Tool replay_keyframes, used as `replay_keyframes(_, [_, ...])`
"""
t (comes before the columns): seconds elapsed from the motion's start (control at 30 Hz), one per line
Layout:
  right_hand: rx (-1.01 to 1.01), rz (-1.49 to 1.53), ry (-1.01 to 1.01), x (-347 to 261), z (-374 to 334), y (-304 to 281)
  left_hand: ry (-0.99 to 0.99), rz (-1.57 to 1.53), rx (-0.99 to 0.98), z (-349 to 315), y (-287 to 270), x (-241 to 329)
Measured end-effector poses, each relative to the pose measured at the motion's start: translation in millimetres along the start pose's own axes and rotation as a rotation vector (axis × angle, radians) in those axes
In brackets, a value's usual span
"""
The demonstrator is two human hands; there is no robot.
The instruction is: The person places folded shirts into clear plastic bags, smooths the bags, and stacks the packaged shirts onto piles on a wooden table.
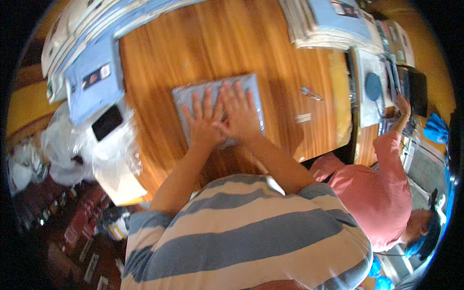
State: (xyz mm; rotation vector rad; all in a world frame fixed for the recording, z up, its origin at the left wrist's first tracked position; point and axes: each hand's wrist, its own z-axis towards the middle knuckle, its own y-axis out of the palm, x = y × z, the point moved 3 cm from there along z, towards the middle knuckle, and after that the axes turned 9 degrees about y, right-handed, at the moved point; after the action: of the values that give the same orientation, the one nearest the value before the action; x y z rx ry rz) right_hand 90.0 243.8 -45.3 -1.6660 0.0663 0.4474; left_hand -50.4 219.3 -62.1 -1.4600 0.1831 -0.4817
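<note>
A folded grey-blue garment in a clear plastic bag (182,98) lies flat on the wooden table (212,43) in front of me. My left hand (205,118) is pressed flat on its left half, fingers spread and pointing away from me. Beside it my right hand (239,111) rests palm down on the right half, fingers stretched out. The two thumbs meet or overlap near the middle of the bag. Much of the garment is hidden under the hands.
Stacks of bagged light-blue garments (94,89) stand at left and far right (333,29). A black phone (107,123) lies on loose clear plastic (121,150). A small tool, perhaps snippers (311,94), lies at right. A co-worker in a pink top (362,193) reaches over another table.
</note>
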Motion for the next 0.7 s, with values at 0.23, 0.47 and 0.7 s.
replay_keyframes(0.23, [-0.007,0.029,0.023,-2.3,1.8,-5.1,0.012,0.019,-0.052,5.5,-4.1,-1.6])
replay_keyframes(0.47, [0.022,0.052,0.002,-4.8,0.6,-12.2,0.007,-0.019,-0.056,6.0,-12.0,0.0])
replay_keyframes(0.7, [0.114,0.059,-0.009,-8.1,-5.3,-14.0,0.021,-0.068,-0.061,5.3,-24.0,2.3])
